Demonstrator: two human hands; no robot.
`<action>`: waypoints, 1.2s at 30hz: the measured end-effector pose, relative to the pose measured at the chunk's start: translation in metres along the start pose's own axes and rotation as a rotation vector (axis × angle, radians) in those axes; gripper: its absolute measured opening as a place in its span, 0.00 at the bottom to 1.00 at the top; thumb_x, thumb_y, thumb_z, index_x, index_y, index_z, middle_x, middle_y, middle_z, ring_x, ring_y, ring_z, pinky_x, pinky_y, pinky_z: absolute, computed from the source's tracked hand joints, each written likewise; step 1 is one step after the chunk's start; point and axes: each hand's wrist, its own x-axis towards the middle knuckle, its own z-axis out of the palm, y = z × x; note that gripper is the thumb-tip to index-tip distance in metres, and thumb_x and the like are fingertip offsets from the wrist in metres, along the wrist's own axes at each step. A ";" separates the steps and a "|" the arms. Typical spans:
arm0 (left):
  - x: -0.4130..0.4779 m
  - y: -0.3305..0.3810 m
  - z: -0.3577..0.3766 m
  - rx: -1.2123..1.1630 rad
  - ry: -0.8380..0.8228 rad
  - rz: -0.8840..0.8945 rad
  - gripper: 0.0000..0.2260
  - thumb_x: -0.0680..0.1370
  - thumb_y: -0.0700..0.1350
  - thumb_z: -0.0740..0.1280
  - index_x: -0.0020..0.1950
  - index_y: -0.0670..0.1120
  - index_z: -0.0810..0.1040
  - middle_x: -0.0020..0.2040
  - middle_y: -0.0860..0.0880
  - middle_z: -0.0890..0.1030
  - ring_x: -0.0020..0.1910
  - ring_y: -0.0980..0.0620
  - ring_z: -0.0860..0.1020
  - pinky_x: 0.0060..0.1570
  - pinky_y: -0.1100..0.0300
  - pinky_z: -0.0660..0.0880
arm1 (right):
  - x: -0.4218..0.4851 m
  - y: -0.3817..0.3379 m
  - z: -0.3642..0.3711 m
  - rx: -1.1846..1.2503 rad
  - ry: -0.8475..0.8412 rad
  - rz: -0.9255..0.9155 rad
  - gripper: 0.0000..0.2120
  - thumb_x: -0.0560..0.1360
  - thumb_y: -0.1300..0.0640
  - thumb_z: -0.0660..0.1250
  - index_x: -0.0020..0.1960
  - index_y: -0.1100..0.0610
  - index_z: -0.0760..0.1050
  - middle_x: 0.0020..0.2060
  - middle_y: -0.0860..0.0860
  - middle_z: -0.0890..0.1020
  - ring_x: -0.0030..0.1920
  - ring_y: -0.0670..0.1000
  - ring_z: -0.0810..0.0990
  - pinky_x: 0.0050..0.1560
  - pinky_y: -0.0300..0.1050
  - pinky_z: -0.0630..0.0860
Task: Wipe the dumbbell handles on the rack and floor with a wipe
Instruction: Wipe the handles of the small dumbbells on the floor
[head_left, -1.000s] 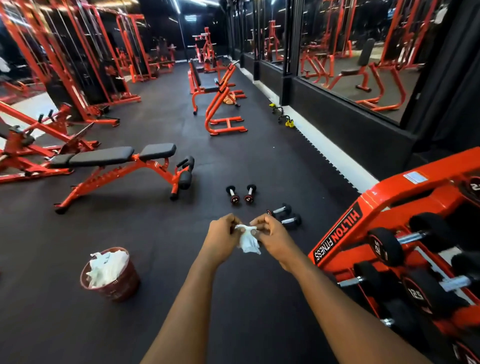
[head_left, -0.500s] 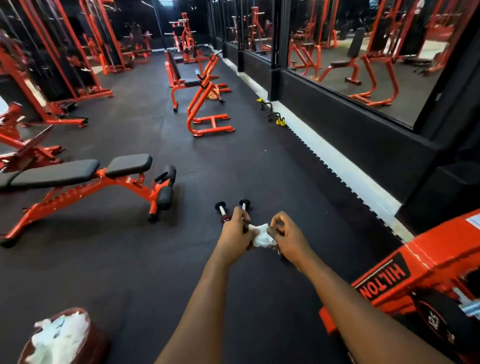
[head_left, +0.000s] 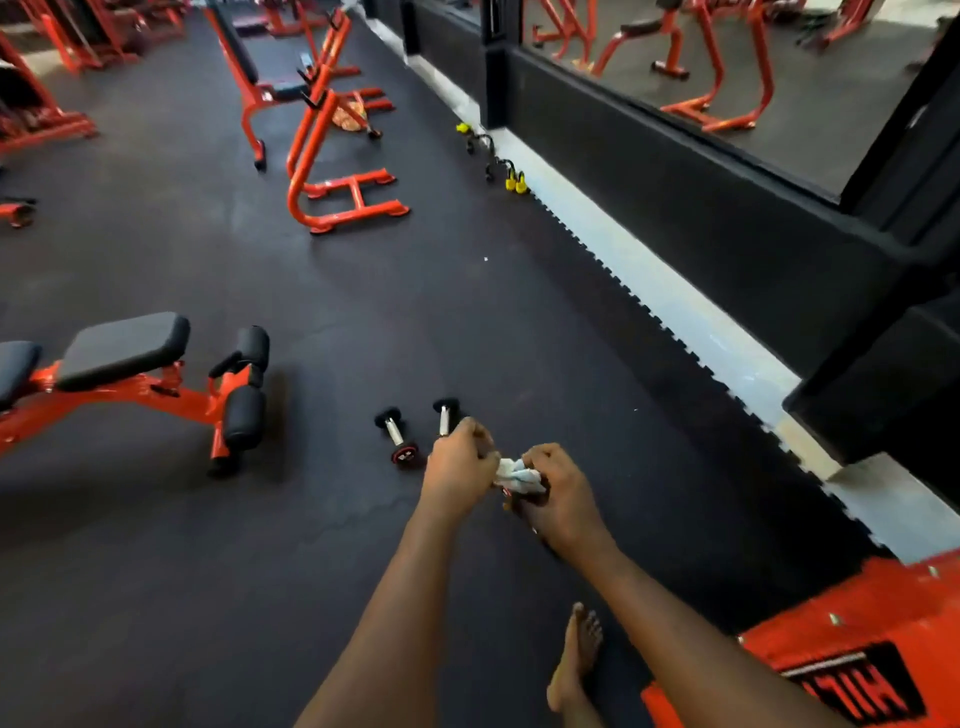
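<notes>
Item: wipe (head_left: 519, 477), white and bunched, held between both hands above the floor (head_left: 260, 545), near centre. Left hand (head_left: 460, 462): grip closed on the wipe's left end, fingers curled. Right hand (head_left: 558, 499): grip pinching the right end. A dark shape with a red fleck sat just beneath it, possibly a dumbbell end, though this could not be told. Step in hand, as judged: readying or refolding the wipe before the floor weights; no handle was being wiped. Two dumbbells (head_left: 397, 434) lay on the floor just beyond the left hand, side by side, chrome handles bare, the right one partly behind the knuckles. Next move, as judged: lower the wipe, wrap it round one handle, and steady the round-ended weight with the other hand. Room: open floor ahead and to the left; bench (head_left: 124, 358) at left; rack (head_left: 857, 649) corner at near right; bare foot (head_left: 579, 654) near, between the forearms; toothed mat edge and pale strip (head_left: 675, 312) along the right wall.
</notes>
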 end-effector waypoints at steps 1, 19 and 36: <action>0.024 -0.002 0.012 -0.005 -0.027 -0.023 0.04 0.73 0.45 0.66 0.42 0.53 0.72 0.40 0.49 0.84 0.40 0.45 0.84 0.46 0.46 0.82 | 0.018 0.019 0.002 -0.041 0.049 -0.007 0.11 0.65 0.59 0.77 0.42 0.57 0.76 0.42 0.46 0.76 0.41 0.44 0.75 0.41 0.35 0.69; 0.293 -0.317 0.371 0.279 -0.399 -0.168 0.23 0.76 0.50 0.73 0.68 0.44 0.72 0.66 0.45 0.77 0.66 0.45 0.74 0.63 0.53 0.71 | 0.138 0.558 0.133 -0.274 -0.125 0.360 0.15 0.71 0.65 0.68 0.54 0.52 0.84 0.47 0.48 0.86 0.48 0.49 0.84 0.53 0.49 0.80; 0.351 -0.437 0.508 0.356 -0.358 -0.134 0.47 0.70 0.46 0.80 0.82 0.43 0.56 0.81 0.46 0.60 0.78 0.46 0.63 0.74 0.54 0.63 | 0.101 0.736 0.244 -0.577 -0.298 -0.190 0.22 0.70 0.68 0.60 0.63 0.61 0.79 0.61 0.56 0.81 0.65 0.55 0.76 0.70 0.49 0.67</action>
